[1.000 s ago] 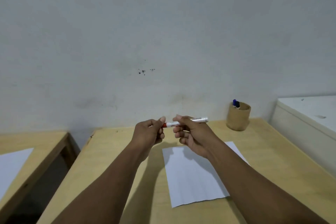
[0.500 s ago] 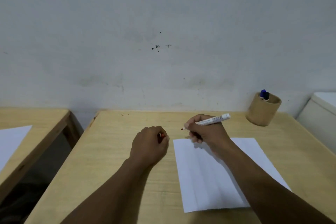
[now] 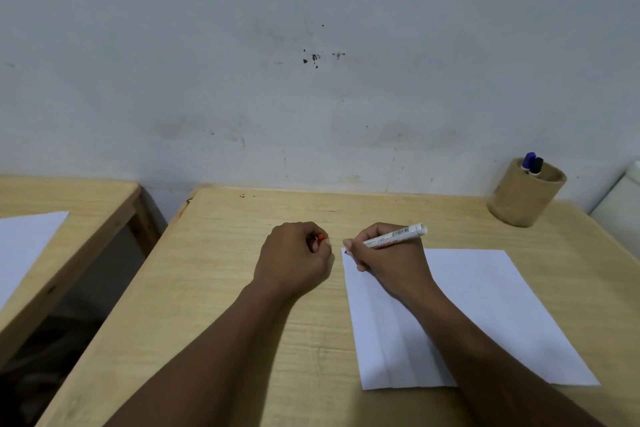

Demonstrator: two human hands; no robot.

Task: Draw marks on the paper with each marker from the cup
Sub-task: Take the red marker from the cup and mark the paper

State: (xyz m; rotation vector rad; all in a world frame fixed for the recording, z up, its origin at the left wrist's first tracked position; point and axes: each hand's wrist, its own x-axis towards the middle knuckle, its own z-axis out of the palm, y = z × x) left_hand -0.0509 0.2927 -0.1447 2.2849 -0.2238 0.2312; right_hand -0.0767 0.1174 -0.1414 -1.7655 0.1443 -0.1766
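Observation:
A white sheet of paper [image 3: 485,308] lies on the wooden table [image 3: 207,288]. My right hand [image 3: 388,258] grips a white marker [image 3: 398,236], uncapped, with its red tip touching the paper's far left corner. My left hand [image 3: 294,258] rests as a fist on the table just left of the paper and holds the red cap [image 3: 321,238], which peeks out between the fingers. A round brown cup [image 3: 524,194] stands at the far right by the wall, with a blue marker [image 3: 529,160] and a black marker [image 3: 536,165] sticking out.
A second wooden table [image 3: 86,204] with another white sheet [image 3: 24,239] stands to the left across a dark gap. A grey wall runs behind both tables. A white object [image 3: 620,215] sits at the right edge.
I pulled the red cap off the marker. My left hand dropped to the table with the cap, and my right hand lowered the marker's tip onto the paper's corner.

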